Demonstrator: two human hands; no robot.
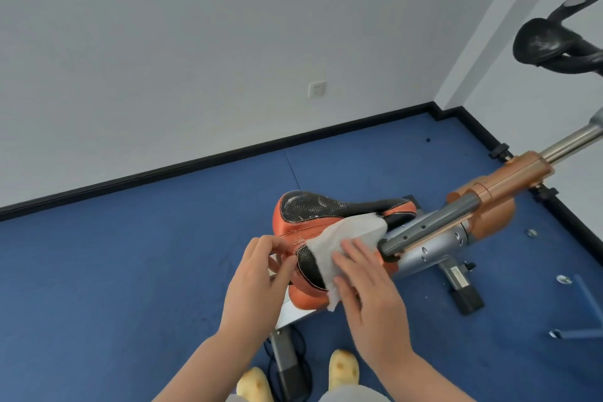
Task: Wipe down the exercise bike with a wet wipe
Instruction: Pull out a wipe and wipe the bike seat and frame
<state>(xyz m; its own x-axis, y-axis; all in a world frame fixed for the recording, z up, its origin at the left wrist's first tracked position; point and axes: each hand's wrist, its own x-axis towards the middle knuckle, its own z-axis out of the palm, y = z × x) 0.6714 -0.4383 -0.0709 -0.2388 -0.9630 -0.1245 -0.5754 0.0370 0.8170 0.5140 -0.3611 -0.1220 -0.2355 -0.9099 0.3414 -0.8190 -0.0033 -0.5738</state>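
The exercise bike's orange and black saddle [326, 210] sits in the middle of the head view, its orange and grey frame [489, 192] running up to the right. A white wet wipe [346, 238] lies draped over the saddle's near side. My right hand [368, 287] presses flat on the wipe with straight fingers. My left hand [261, 274] grips the saddle's near left edge with curled fingers and thumb. The black handlebars [554, 42] show at the top right.
Blue carpet [130, 271] covers the floor up to a black skirting board and white walls. The bike's grey base feet [463, 290] stand on the floor below the saddle. Blue metal legs [584, 303] stand at the right. My yellow shoes [342, 369] are at the bottom.
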